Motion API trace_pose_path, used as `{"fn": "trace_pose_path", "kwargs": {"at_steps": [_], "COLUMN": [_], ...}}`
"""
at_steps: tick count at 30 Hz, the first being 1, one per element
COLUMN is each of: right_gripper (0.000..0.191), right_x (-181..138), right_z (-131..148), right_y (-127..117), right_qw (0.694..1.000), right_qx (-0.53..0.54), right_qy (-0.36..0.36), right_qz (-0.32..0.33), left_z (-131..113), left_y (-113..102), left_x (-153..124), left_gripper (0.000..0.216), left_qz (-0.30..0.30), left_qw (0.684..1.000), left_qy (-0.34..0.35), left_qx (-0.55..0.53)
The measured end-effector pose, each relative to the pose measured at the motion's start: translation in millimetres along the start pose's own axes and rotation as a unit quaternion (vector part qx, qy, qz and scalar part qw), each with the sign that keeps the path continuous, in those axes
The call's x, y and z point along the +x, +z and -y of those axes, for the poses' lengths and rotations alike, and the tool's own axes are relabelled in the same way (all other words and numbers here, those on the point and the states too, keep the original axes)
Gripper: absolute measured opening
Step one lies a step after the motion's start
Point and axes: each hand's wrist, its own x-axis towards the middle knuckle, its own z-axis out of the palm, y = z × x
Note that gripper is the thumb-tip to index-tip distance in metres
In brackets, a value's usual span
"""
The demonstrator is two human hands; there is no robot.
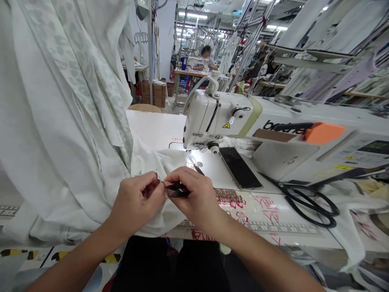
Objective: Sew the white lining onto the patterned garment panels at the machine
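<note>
Thread snips [179, 190] pinched in right hand [194, 194]; left hand [136, 200] pinching white fabric edge [161, 172], hands nearly touching.

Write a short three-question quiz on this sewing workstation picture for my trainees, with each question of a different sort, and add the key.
1. Which hand holds the small black-handled thread snips: the left hand or the right hand?
2. True or false: the large black-handled scissors are in the person's grip.
3. Fill in the gap: the white sewing machine carries the brand name ____.

Key: 1. Right hand. 2. False. 3. Brother.
</note>
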Motion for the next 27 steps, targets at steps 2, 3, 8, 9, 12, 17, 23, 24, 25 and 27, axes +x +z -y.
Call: {"fn": "trace_pose_path", "kwargs": {"at_steps": [2, 3, 8, 9, 12, 17, 23, 24, 25, 27], "right_gripper": [0.008, 0.007, 0.010, 0.011, 0.012, 0.017, 0.018, 0.019, 0.020, 0.020], "right_x": [-1, -1, 1, 1, 0, -6, -6, -6, -6, -6], "right_z": [0, 0, 1, 1, 1, -2, -8, -9, -9, -10], "right_y": [1, 1, 1, 0, -2, -5, -11, -12, -13, -13], "right_qw": [0.999, 0.999, 0.999, 0.999, 1.000, 0.999, 0.998, 0.998, 0.997, 0.995], "right_qx": [-0.024, -0.034, -0.041, -0.034, -0.012, -0.015, -0.039, -0.042, -0.047, -0.072], "right_qy": [-0.021, -0.022, 0.012, 0.017, 0.014, 0.036, -0.032, -0.046, -0.056, -0.061], "right_qz": [0.004, 0.004, -0.024, -0.028, -0.022, 0.008, 0.025, 0.031, 0.035, 0.040], "left_z": [-2, -2, 1, 3, 7, 7, 5, 5, 5, 7], "left_y": [1, 1, 4, 4, 7, 3, -23, -26, -28, -29], "left_x": [1, 2, 1, 1, 0, -1, 8, 12, 15, 21], "left_gripper": [0.028, 0.029, 0.025, 0.025, 0.025, 0.027, 0.019, 0.019, 0.016, 0.011], "left_qz": [-0.006, -0.003, 0.010, 0.015, 0.029, 0.049, -0.020, 0.014, 0.052, 0.095], "left_qw": [1.000, 1.000, 0.998, 0.997, 0.993, 0.990, 0.970, 0.963, 0.959, 0.958], "left_qy": [-0.007, -0.014, -0.049, -0.056, -0.071, -0.058, 0.209, 0.237, 0.254, 0.263], "left_qx": [0.022, 0.016, -0.044, -0.057, -0.095, -0.118, 0.124, 0.126, 0.113, 0.061]}}
